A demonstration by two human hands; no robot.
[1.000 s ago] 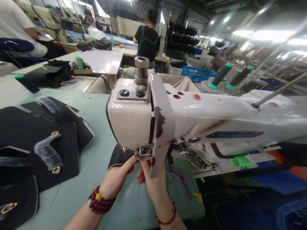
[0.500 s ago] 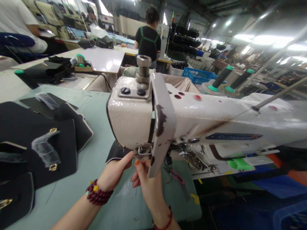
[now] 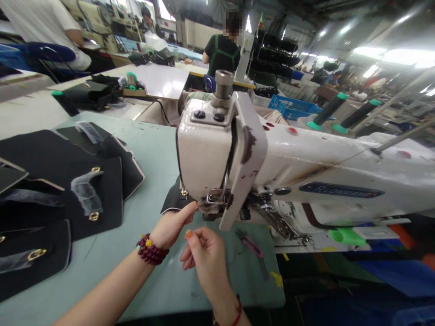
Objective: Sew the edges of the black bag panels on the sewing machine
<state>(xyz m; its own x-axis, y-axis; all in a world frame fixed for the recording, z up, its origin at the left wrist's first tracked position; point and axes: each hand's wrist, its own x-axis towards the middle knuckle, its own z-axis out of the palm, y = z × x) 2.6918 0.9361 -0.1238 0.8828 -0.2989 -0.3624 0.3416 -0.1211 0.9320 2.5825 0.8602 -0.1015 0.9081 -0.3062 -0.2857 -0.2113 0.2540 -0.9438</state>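
We have our left hand (image 3: 175,222) at the near edge of a black piece (image 3: 171,198), its thumb reaching to the low working end of the sewing machine (image 3: 204,156). The fingers curl beneath the thumb, and we cannot tell whether they grip the piece or only press on it. The piece lies just beyond this hand, partly hidden by the machine's head, with a small gold buckle (image 3: 184,193) and a pale edge showing.

Our right hand (image 3: 205,253) is just to the right of the left one and nearer to us, apart from the piece. Its fingers are half curled, with thumb and forefinger close together; we cannot tell whether they pinch something thin.

Right of that hand, pink-handled scissors (image 3: 253,246) lie on the green surface (image 3: 159,290). Well to the left of our left hand, more black pieces (image 3: 110,226) overlap, some with gold buckles and clear plastic wrapping (image 3: 84,192). Far ahead of both hands and to the right stand two dark thread spools (image 3: 329,111). Farther off, straight ahead of our hands, a person in a black top (image 3: 222,54) stands facing away.
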